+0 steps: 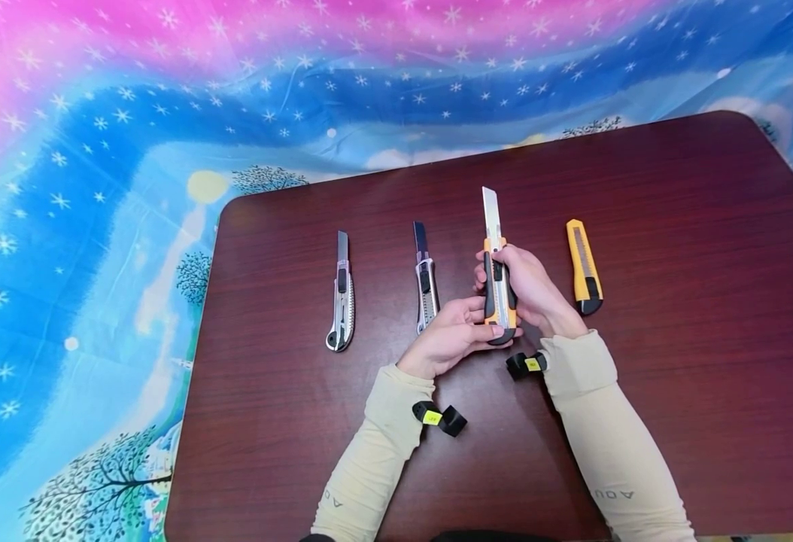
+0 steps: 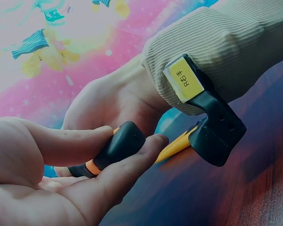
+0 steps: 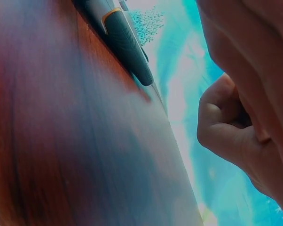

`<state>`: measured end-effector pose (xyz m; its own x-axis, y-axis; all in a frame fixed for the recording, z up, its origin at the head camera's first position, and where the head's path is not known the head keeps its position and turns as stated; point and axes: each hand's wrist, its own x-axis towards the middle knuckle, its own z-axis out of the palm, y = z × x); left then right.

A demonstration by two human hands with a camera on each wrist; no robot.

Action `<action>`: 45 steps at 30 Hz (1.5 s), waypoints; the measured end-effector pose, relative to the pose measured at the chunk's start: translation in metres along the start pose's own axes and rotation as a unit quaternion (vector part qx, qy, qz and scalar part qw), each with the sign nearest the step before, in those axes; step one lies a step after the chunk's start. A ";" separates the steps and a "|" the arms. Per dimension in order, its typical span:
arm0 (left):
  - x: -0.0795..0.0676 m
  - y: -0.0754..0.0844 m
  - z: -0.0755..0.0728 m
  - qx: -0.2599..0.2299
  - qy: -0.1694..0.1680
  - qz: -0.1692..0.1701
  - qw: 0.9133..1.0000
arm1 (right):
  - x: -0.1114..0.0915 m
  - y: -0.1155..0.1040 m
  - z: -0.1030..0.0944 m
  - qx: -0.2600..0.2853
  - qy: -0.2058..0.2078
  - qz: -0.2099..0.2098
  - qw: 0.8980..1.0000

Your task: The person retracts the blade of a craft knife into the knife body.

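Note:
Both hands hold a large orange-and-black utility knife (image 1: 500, 297) above the table, its wide silver blade (image 1: 490, 214) extended and pointing away from the body. My left hand (image 1: 449, 335) pinches the black butt end between thumb and fingers; the left wrist view shows this black end cap (image 2: 125, 141) close up. Higher on the handle, my right hand (image 1: 535, 290) grips from the right side, its thumb by the black slider. In the right wrist view the held knife is out of sight, and fingers (image 3: 254, 52) fill the right side.
Two silver utility knives lie left of the hands: one (image 1: 344, 309) farther off, the other (image 1: 425, 278) close by, both blades out. A yellow utility knife (image 1: 582, 267) rests to the right. The dark red wooden table (image 1: 694, 248) backs onto a patterned cloth (image 1: 383, 83).

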<state>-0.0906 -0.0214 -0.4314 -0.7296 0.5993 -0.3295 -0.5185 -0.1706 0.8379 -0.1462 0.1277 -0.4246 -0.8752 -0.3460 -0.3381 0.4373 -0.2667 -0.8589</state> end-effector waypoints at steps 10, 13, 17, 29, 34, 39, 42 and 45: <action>0.001 -0.002 -0.002 0.002 0.000 0.007 1.000 | 0.000 0.001 0.001 0.012 0.005 -0.002 1.000; 0.001 -0.002 -0.002 0.003 -0.001 0.008 1.000 | 0.000 0.000 0.001 0.006 0.003 -0.006 1.000; 0.001 -0.002 -0.003 0.000 0.000 0.005 1.000 | 0.000 -0.001 0.001 0.003 -0.002 -0.011 1.000; 0.001 -0.002 -0.002 -0.012 0.003 0.003 1.000 | 0.000 -0.001 0.000 0.000 -0.004 -0.012 1.000; 0.001 -0.003 -0.003 -0.016 0.002 0.002 1.000 | 0.000 -0.001 0.000 -0.003 -0.002 -0.010 1.000; 0.001 -0.003 -0.003 -0.018 0.003 0.000 1.000 | 0.000 -0.001 0.001 0.007 -0.001 -0.012 1.000; 0.001 -0.003 -0.003 -0.019 0.005 -0.001 1.000 | 0.000 0.000 0.001 0.014 -0.001 -0.010 1.000; 0.001 -0.003 -0.003 -0.019 0.005 -0.002 1.000 | -0.001 0.000 0.001 0.013 0.001 -0.010 1.000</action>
<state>-0.0909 -0.0227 -0.4352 -0.7313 0.5926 -0.3377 -0.5387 -0.1980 0.8189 -0.1455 0.1267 -0.4235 -0.8837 -0.3395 -0.3221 0.4256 -0.2968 -0.8549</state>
